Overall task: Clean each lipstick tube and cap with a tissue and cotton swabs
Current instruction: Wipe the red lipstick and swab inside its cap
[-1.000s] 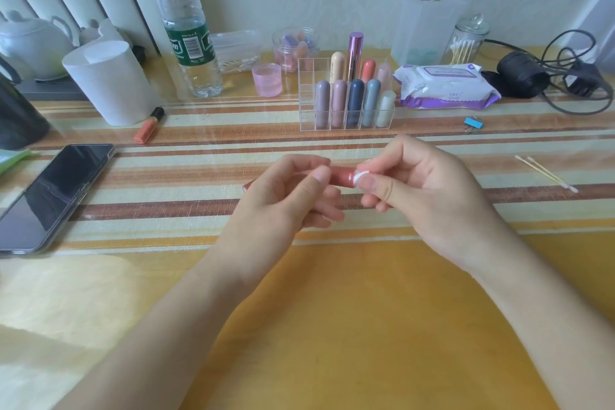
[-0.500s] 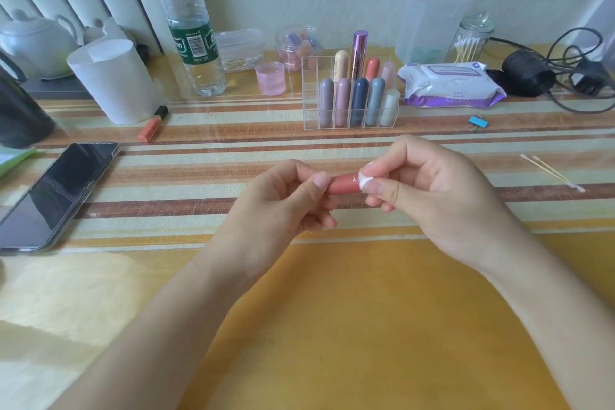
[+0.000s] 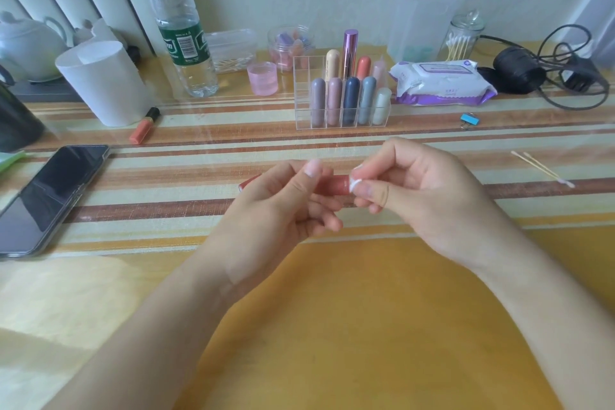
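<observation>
The left hand [image 3: 283,200] grips a coral lipstick tube [image 3: 336,185], fingers curled round it, holding it level above the middle of the table [image 3: 366,309]. The right hand [image 3: 416,193] pinches a small wad of white tissue [image 3: 355,182] between thumb and forefinger, pressed against the tube's right end. Two cotton swabs [image 3: 542,170] lie near the right edge. Toward the far edge stands a clear rack [image 3: 342,120] of lipsticks, with a pack of wipes [image 3: 439,83] just to its right. A phone [image 3: 50,196] lies at the left edge, and another lipstick [image 3: 144,126] lies beyond it.
</observation>
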